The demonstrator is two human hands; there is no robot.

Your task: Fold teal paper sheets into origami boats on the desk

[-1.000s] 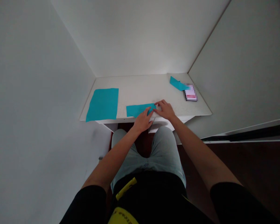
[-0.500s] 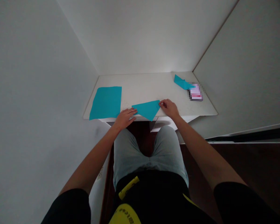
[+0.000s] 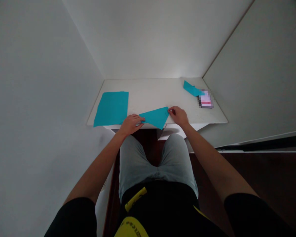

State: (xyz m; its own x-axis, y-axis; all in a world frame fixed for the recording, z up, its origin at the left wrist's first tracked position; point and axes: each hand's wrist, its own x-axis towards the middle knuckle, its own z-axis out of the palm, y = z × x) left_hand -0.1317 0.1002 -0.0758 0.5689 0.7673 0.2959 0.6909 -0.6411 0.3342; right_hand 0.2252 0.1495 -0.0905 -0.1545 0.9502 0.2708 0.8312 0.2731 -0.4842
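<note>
showing two bare hands at a white desk (image 3: 153,93), seen from above, with a piece of folded blue paper (image 3: 155,117) between them. the paper lies at the front of the desk, near the middle, narrow at its left end and broader toward the right, with its lowest corner poking out past the front edge. the left hand (image 3: 132,123) has its fingers close together over the narrow end, the thumb lower and slightly apart; whether it pinches the paper or only presses on it, i cannot tell. the right hand (image 3: 179,116) is drawn in narrow, thumb and fingertip meeting at the upper right corner of the paper. to the left lies a flat blue sheet (image 3: 111,108), its near side reaching the desk's front edge, close by the left hand. at the far right, a small folded blue piece (image 3: 192,89) overlaps a flat object (image 3: 206,102) blurred into squares. a few things could go wrong: the overhanging corner has no desk under it, so pressing there could bend it or leave a crooked crease; uneven pulling by the two hands could skew the paper or tear a corner; and the left wrist or forearm, sliding outward, could nudge the flat sheet off the edge.
</note>
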